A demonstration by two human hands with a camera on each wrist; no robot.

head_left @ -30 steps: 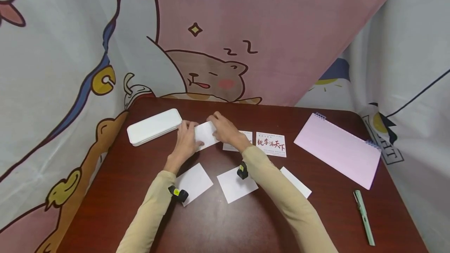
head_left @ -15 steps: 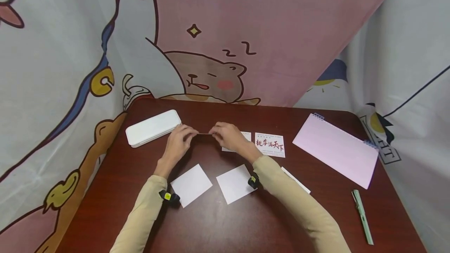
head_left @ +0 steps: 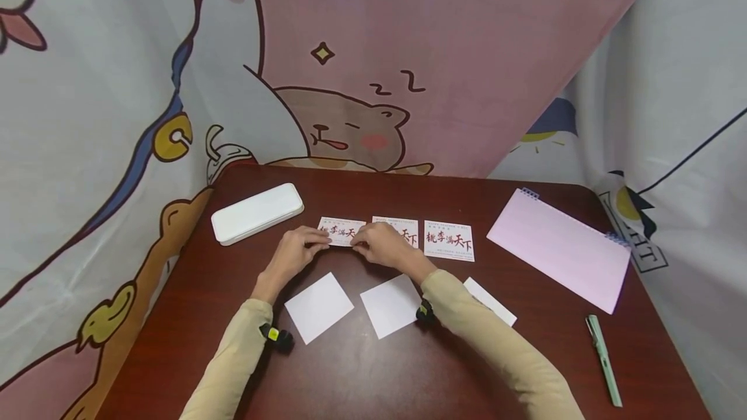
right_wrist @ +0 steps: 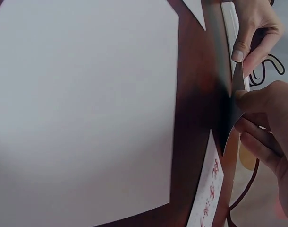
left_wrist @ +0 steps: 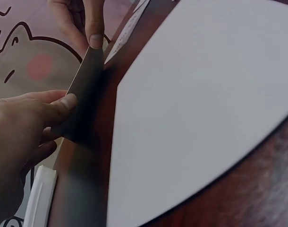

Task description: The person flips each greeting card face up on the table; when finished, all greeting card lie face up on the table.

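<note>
We look down on a dark red-brown wooden tabletop (head_left: 362,368) set against cartoon-printed cloth drapes (head_left: 408,50). Our left hand (head_left: 294,253) and right hand (head_left: 382,244) meet near the middle, each pinching one end of a small white printed card with red lettering (head_left: 340,231) between thumb and fingertips. The card is face up, low over the tabletop; whether it touches the wood we cannot tell. It sits at the left end of a row, just beside a second red-lettered card (head_left: 403,229) and a third red-lettered card (head_left: 449,239), seemingly held at both ends so it lines up with them. In the left wrist view the left thumb (left_wrist: 63,101) presses the card's dim edge.

Nearer to us lie two blank white square paper sheets (head_left: 318,306) (head_left: 390,304), with a third white sheet (head_left: 491,302) partly under our right sleeve. A long white rounded plastic case (head_left: 257,212) rests at far left. A pale pink spiral notebook (head_left: 557,248) and a mint green pen (head_left: 603,358) lie to the right.
</note>
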